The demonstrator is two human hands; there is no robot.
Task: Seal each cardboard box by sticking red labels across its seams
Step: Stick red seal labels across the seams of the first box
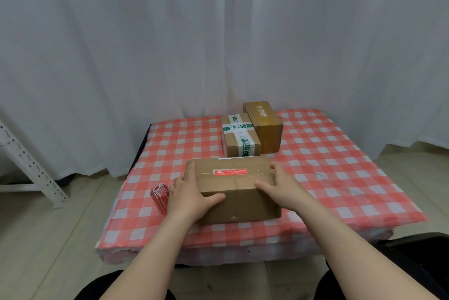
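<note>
Both hands, left grip (192, 192) and right grip (279, 184), clasp a closed cardboard box (239, 198) bearing a red label (230, 171) on the checkered table (328, 166); white curtains (218, 32) behind.

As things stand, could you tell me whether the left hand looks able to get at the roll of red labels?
Probably yes. The roll of red labels lies on the checked cloth just outside the left hand, with nothing between them; that hand would only have to let go of the near cardboard box.
</note>
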